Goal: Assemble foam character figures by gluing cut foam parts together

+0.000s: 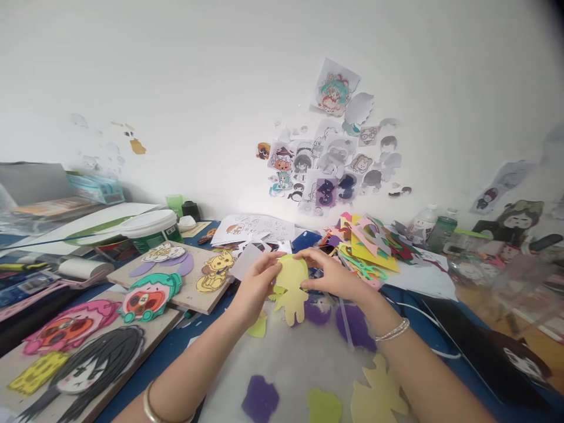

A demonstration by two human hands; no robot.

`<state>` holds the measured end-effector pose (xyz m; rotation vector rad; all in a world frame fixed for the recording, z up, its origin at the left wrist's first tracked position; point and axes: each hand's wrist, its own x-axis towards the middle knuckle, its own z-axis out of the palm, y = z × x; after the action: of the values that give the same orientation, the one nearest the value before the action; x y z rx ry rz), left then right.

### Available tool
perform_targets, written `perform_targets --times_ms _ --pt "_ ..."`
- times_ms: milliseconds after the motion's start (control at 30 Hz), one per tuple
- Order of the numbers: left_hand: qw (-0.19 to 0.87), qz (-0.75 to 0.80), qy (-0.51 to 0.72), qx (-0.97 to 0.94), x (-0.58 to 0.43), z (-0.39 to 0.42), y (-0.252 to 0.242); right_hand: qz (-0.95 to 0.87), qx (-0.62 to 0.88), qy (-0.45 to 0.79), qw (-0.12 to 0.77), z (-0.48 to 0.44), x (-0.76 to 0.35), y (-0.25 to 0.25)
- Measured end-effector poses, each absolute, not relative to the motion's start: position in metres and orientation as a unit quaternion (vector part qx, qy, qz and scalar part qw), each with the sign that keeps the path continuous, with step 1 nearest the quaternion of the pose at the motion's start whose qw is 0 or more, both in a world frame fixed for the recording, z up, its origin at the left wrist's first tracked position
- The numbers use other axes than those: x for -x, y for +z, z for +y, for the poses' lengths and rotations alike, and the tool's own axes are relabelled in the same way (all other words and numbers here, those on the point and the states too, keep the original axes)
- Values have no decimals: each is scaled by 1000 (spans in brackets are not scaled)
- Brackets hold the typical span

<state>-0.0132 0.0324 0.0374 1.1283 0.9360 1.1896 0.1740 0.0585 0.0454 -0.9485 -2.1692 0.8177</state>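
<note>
A pale yellow doll-shaped cutout (294,296) is held up between my two hands above the grey work mat (273,367). My left hand (258,285) pinches its upper left edge, where a yellow-green layer shows. The fingers of my right hand (332,276) close on its top and right edge. Beneath and around lie purple pieces, one a jagged purple scrap (261,398), and a yellow-green scrap (325,405). Partly behind my right forearm rests a larger pale yellow cutout (379,390). Whether the layers of the held piece are joined, I cannot tell.
Boards with finished cut-out characters (152,296) stand at left, near a white-lidded tub (150,229). Coloured scraps and green-handled scissors (363,267) pile up at the back right, by two bottles (442,229). A black panel (480,352) and a white cable lie at right.
</note>
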Motion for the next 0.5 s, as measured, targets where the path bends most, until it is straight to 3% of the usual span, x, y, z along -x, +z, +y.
perform_targets --times_ms 500 --pt "606 362 497 -504 16 36 33 -827 380 288 296 58 -179 48"
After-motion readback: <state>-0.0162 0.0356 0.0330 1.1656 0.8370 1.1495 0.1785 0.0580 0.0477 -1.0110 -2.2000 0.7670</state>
